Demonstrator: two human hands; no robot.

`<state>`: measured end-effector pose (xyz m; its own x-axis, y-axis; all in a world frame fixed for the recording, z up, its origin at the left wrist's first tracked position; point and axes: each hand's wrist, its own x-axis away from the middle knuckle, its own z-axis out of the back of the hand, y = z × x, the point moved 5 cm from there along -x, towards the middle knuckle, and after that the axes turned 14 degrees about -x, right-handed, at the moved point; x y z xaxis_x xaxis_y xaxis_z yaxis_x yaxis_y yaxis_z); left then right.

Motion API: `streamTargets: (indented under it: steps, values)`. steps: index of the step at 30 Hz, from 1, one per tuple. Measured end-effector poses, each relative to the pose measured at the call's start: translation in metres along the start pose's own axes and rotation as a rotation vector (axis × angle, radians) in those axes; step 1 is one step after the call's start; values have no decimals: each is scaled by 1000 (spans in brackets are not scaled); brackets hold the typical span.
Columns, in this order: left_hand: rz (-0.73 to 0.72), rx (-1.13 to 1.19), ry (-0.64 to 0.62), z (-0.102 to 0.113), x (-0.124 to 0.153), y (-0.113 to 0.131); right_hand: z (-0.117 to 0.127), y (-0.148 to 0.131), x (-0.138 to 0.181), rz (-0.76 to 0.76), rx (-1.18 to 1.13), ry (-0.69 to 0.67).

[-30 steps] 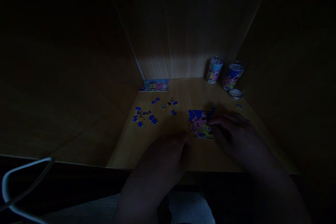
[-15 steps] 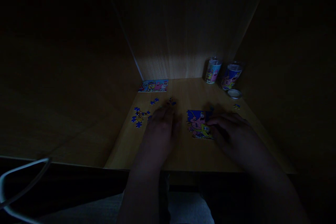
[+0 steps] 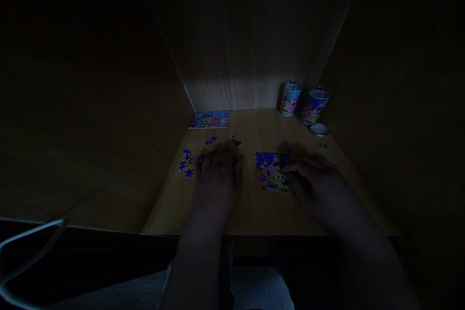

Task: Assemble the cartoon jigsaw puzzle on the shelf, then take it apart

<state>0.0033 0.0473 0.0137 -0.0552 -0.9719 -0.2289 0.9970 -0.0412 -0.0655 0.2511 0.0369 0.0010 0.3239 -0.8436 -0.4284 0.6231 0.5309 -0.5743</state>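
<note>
On dim wooden surface (image 3: 254, 213), part-built cartoon puzzle (image 3: 269, 170) centre-right with right hand (image 3: 314, 181) touching its right edge, grip too dark to tell, and left hand (image 3: 218, 177) flat, palm down, fingers spread, nothing gripped, beside loose blue pieces (image 3: 186, 164) further left.

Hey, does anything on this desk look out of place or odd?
A round lid lies flat on the desk beside the blue canister, not on it. One puzzle piece sits alone at the right, apart from the loose pieces by the left hand.
</note>
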Motion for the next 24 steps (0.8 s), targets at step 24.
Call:
streamTargets:
  steps: [24]
  values:
    - [-52, 351, -33, 39, 17, -32, 2, 0, -2, -17, -14, -11]
